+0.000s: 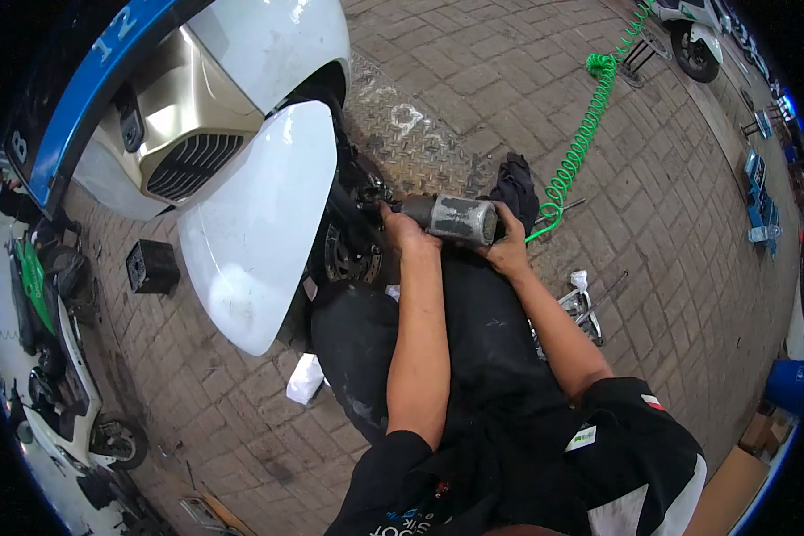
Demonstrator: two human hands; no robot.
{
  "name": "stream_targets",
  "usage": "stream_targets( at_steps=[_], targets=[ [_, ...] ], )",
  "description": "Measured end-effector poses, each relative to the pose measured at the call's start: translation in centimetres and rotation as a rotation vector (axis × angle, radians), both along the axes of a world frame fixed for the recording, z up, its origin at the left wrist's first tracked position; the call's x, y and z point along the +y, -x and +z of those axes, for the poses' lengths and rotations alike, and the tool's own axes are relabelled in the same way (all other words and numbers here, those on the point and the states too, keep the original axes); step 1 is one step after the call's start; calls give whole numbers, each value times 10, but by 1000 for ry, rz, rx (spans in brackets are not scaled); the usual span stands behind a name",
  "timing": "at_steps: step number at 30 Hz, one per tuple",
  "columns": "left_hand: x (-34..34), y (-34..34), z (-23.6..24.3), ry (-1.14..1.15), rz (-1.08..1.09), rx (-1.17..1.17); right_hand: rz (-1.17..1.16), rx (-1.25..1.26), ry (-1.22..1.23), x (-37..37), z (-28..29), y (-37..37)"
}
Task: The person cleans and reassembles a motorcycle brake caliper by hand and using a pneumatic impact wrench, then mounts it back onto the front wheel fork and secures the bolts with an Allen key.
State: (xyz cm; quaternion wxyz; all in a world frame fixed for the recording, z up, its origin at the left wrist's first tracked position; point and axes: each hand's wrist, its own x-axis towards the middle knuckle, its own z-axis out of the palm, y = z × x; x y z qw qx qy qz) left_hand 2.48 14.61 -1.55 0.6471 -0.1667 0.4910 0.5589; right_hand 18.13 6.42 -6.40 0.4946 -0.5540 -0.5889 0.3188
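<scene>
A worn grey air impact wrench [460, 219] lies horizontal at the scooter's dark front fork and brake area [372, 189], just right of the white front fender [259, 223]. My left hand [406, 228] is closed around the tool's front end, its fingertips close to the caliper. My right hand [507, 243] grips the tool's rear and underside. The metal brake disc [353, 259] shows below, partly hidden by my dark-trousered legs. The tool's tip is hidden among the dark parts.
A green coiled hose [581, 143], black cloth [514, 183], tread plate [402, 116], black box [152, 266], white cloth [305, 379] and loose tools [590, 317] lie around me. Other scooters stand at left [107, 438] and upper right [695, 49]. A blue bin [786, 384] and cardboard [732, 482] sit at right.
</scene>
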Motion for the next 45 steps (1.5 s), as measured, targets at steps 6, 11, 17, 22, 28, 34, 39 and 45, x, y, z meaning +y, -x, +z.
stream_targets(
  at_steps=[6,11,17,22,28,34,39,45],
  targets=[
    [4,4,-4,-21,71,43,-141,39,-206,-3,-10,11],
    [1,9,-13,-21,64,37,-46,154,-69,-3,-3,16],
    [-1,5,-8,-43,8,42,468,100,248,45,2,-17],
    [2,10,-19,0,33,-17,506,-30,133,44,-8,-11],
    [1,8,-20,59,-12,40,525,33,212,43,-12,-13],
    [1,7,-25,-47,11,14,536,-78,73,43,-14,-12],
    [-8,-3,-33,-162,38,-7,519,38,245,47,-22,-24],
    [-15,-12,-47,-187,-113,66,532,-134,214,39,-20,-50]
  ],
)
